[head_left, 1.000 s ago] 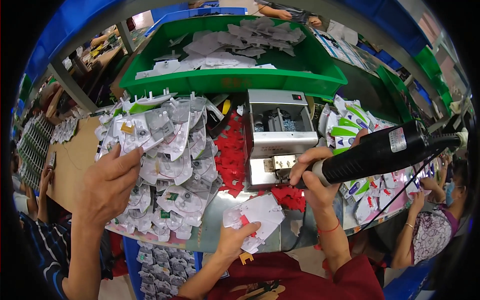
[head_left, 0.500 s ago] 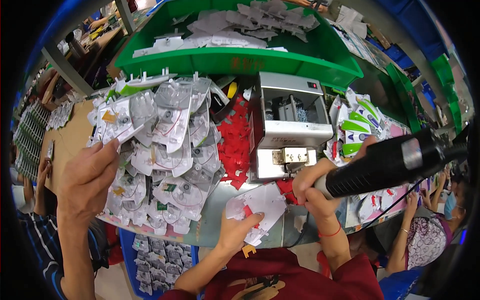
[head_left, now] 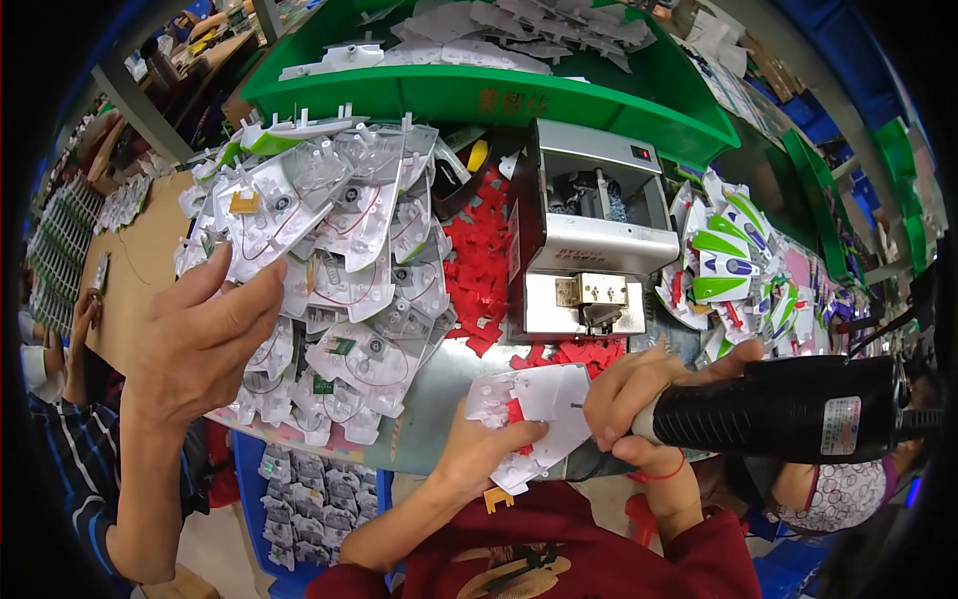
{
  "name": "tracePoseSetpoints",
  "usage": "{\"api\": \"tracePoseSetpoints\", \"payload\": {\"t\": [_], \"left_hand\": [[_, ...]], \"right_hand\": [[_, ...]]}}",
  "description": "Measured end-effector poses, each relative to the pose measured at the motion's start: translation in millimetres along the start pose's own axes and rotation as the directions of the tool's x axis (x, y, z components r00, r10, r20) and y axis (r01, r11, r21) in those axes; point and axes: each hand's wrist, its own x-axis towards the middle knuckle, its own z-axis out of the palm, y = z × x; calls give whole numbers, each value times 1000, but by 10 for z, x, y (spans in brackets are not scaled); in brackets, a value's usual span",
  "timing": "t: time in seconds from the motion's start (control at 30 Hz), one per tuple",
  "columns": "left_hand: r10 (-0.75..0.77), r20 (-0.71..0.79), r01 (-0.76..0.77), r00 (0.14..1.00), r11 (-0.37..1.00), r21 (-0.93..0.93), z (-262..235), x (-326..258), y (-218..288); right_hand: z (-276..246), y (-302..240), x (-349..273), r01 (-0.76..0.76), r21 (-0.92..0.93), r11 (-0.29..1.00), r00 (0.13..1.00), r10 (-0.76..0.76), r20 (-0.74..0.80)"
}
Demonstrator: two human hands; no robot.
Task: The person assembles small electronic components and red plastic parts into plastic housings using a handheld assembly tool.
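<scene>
My left hand point(head_left: 481, 446) grips a white plastic shell point(head_left: 559, 394), its thumb pressing beside a red piece point(head_left: 516, 413) on the shell. A small orange piece point(head_left: 497, 499) hangs below that hand. In my right hand point(head_left: 631, 399) is a black electric screwdriver point(head_left: 768, 407), held nearly level. Its thin bit point(head_left: 577, 405) points left at the shell's right edge; whether they touch, I cannot tell. At the left, a co-worker's hand point(head_left: 200, 339) is over a pile of white and grey shells point(head_left: 349, 270) with thin red wires.
Ahead stands a silver screw feeder point(head_left: 604, 245), with red pieces point(head_left: 477, 270) heaped beside it. A green bin point(head_left: 439, 95) of white parts lies behind. Green-and-white shells point(head_left: 723, 260) are piled right of the feeder. A blue crate point(head_left: 251, 489) of shells sits below the table edge.
My right hand has brought the screwdriver down to nearly level, its bit now by the shell. The co-worker's hand has moved right, its fingers spreading at the pile. The whole view has shifted slightly.
</scene>
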Motion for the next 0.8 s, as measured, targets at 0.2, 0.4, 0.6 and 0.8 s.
{"api": "tracePoseSetpoints", "payload": {"t": [0.2, 0.4, 0.6, 0.8], "left_hand": [[-14, 42, 10, 999, 995, 95, 29, -37, 65], [28, 106, -45, 994, 986, 162, -75, 60, -69], [0, 67, -4, 998, 998, 56, -96, 184, -171], [-42, 68, 39, 997, 998, 53, -134, 201, -240]], "right_hand": [[204, -141, -27, 23, 80, 997, 979, -6, -204], [-95, 35, 115, 160, -56, 985, 987, -159, 30], [-244, 221, 197, 192, -341, 920, 924, -287, -253], [-210, 306, 219, -103, -254, 962, 870, -37, -492]]}}
